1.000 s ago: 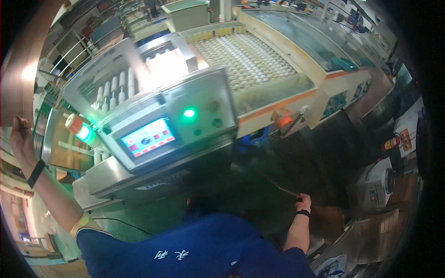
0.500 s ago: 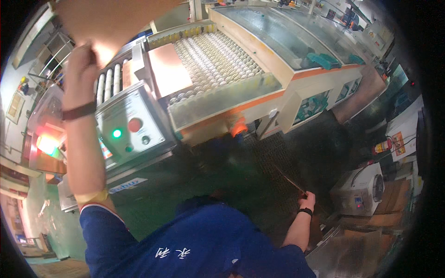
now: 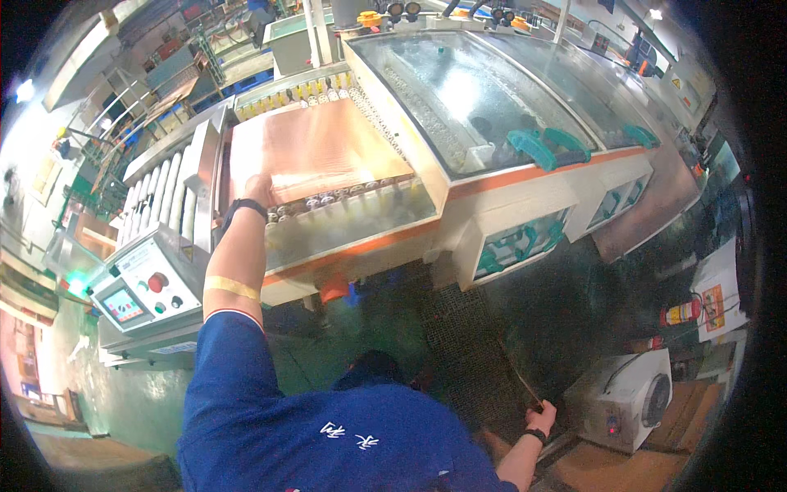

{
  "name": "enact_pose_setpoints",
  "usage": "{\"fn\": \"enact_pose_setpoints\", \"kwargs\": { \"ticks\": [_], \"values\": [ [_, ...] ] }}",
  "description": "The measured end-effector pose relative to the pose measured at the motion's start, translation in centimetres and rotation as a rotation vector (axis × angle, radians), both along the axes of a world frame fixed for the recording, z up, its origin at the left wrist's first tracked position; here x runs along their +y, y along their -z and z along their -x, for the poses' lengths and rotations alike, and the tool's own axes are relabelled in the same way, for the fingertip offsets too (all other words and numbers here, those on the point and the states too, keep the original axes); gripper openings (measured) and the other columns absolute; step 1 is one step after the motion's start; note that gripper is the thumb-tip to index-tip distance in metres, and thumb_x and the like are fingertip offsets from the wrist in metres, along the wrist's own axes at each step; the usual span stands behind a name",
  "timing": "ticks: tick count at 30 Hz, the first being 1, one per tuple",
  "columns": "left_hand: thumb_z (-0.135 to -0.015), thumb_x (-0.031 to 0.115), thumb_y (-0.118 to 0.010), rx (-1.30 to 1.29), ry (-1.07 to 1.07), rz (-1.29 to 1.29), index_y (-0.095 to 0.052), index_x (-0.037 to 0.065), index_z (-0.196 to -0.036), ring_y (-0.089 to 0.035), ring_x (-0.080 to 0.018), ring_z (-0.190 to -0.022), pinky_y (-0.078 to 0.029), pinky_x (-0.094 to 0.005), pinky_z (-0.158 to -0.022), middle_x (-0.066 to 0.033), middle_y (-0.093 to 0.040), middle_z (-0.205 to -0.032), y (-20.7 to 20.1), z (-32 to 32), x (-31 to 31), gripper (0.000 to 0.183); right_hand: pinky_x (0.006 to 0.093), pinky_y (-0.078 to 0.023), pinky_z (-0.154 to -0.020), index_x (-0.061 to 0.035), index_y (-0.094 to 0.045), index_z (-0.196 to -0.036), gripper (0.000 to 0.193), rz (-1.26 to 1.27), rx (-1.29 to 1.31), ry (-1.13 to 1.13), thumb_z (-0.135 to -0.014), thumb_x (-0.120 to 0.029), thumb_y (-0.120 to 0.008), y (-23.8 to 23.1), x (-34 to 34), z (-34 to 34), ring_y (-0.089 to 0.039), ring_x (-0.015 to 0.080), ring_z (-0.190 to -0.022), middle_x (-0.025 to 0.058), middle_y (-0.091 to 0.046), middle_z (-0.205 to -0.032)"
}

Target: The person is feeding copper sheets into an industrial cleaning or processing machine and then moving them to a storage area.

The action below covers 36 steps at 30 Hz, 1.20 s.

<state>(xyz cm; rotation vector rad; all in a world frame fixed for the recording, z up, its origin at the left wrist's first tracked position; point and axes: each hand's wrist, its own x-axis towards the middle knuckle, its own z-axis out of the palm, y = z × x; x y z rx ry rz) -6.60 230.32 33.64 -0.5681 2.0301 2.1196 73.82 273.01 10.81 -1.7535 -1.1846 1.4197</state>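
A large copper sheet [image 3: 324,148] lies over the rollers of the conveyor machine. My left hand [image 3: 258,190] grips its near left edge, the arm stretched forward; part of the fingers is hard to make out. Low on the right, my right hand [image 3: 541,417] is closed on a thin sheet [image 3: 525,384] seen nearly edge-on, which hangs out over the dark floor mat. Wheel rollers [image 3: 328,199] show beyond the copper sheet's near edge.
A control panel [image 3: 147,287] with buttons and a small screen stands left, beside white rollers [image 3: 156,197]. Clear lids [image 3: 459,90] with green handles [image 3: 545,150] cover the machine on the right. A white boxy unit [image 3: 619,398] and a fire extinguisher [image 3: 682,313] are near my right side.
My left hand has brought the raised copper sheet down and to the right onto the rollers. The view has shifted. My right hand still holds its thin sheet low down.
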Motion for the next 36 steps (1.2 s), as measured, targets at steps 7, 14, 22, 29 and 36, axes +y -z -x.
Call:
{"fn": "enact_pose_setpoints", "kwargs": {
  "ticks": [7,14,22,29,36],
  "values": [
    [-0.073,0.003,-0.049,0.264,0.273,0.723,-0.052,0.0,-0.064,-0.042,-0.0231,-0.047,-0.032,-0.0414,-0.039,-0.0123,-0.048,-0.057,9.3,7.6,1.6,0.01,0.0276,-0.039,-0.056,-0.0024,-0.048,-0.076,0.007,0.252,0.407,0.619,-0.075,-0.009,-0.05,-7.8,3.4,4.7,-0.044,0.0173,-0.066,0.0065,-0.047,-0.073],
    [-0.076,0.012,-0.058,0.346,0.501,0.332,-0.059,0.002,-0.087,-0.058,-0.0191,-0.074,-0.048,-0.0334,-0.059,-0.0127,-0.061,-0.085,14.4,9.2,14.1,0.014,0.0336,-0.037,-0.055,-0.0038,-0.041,-0.085,0.011,0.131,0.327,0.761,-0.081,-0.008,-0.05,-10.0,2.8,7.9,-0.044,0.0213,-0.064,0.0118,-0.044,-0.077],
    [-0.066,0.006,-0.06,1.046,1.088,1.53,-0.064,0.004,-0.07,-0.062,-0.0243,-0.066,-0.049,-0.032,-0.058,-0.0151,-0.061,-0.064,11.9,10.1,26.7,0.006,0.0275,-0.034,-0.047,0.0018,-0.042,-0.093,0.013,0.289,0.542,0.911,-0.084,-0.007,-0.044,-7.9,2.9,8.4,-0.036,0.0166,-0.053,0.0143,-0.05,-0.078],
    [-0.071,0.031,-0.059,0.244,0.904,1.101,-0.067,0.004,-0.081,-0.062,-0.0298,-0.081,-0.049,-0.0372,-0.072,-0.0173,-0.064,-0.082,5.1,7.9,26.7,0.03,0.0248,-0.035,-0.045,0.0017,-0.042,-0.086,0.009,0.361,0.354,0.894,-0.084,-0.007,-0.043,-8.0,3.3,11.1,-0.037,0.016,-0.052,0.0186,-0.052,-0.088],
    [-0.07,0.034,-0.063,0.895,0.871,1.13,-0.047,0.002,-0.119,-0.039,-0.0267,-0.118,-0.037,-0.0372,-0.095,-0.0121,-0.042,-0.125,4.5,5.0,22.4,0.061,0.0322,-0.04,-0.051,-0.0018,-0.041,-0.086,0.01,0.398,0.265,0.767,-0.082,-0.009,-0.046,-7.6,3.3,13.7,-0.043,0.0197,-0.057,0.0117,-0.047,-0.078]
  ]
}}
